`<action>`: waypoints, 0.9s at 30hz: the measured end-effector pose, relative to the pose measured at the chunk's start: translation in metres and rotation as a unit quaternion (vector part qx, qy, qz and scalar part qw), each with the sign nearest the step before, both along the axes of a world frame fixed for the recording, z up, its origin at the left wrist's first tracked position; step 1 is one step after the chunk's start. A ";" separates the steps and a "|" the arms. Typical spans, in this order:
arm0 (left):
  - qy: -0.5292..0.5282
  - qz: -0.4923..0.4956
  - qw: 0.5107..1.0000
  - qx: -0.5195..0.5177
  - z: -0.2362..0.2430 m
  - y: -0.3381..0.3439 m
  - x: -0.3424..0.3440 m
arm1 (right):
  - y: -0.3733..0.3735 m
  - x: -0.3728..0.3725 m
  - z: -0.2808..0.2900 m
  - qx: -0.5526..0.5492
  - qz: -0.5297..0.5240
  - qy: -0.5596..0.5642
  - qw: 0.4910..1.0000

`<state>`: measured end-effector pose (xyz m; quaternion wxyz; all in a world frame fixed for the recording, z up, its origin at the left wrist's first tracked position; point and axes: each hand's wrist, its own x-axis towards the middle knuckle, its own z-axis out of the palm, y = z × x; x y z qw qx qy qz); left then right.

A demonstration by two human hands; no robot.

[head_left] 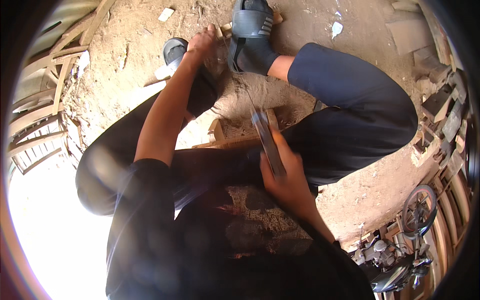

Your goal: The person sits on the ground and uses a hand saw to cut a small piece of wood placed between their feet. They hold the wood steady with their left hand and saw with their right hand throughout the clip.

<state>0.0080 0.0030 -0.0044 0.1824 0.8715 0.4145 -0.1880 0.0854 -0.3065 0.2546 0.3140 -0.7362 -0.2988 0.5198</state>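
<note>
My right hand (287, 175) is wrapped round the dark handle of a long hand tool (269, 142). A thin blade runs from its shiny collar toward the ground between my feet; motion blur hides its exact kind. Farther out, my left hand (201, 46) is closed at the left end of a narrow piece of wood (223, 31), its fingertips partly hidden. That wood passes by the dark slide sandal (252, 24) on my right foot, which seems to press on it. The other sandal (175, 50) lies just left of my left hand.
I sit low with knees spread, on a wooden seat or board (232, 142), above bare dirt ground (127, 65). Wooden framing (62, 55) stands at the left. Scrap wood (440, 107) is piled at the right, and a motorcycle (395, 260) is at the lower right.
</note>
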 end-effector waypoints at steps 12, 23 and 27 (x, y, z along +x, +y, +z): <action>0.007 0.039 0.999 0.027 -0.013 0.013 -0.011 | -0.023 0.005 0.005 0.016 0.010 -0.014 1.000; 0.011 0.039 0.999 0.008 0.000 0.012 -0.007 | -0.025 0.007 0.008 0.015 -0.006 -0.018 1.000; -0.001 0.000 1.000 -0.019 -0.008 0.008 0.007 | 0.011 0.011 -0.030 0.025 0.024 -0.055 0.998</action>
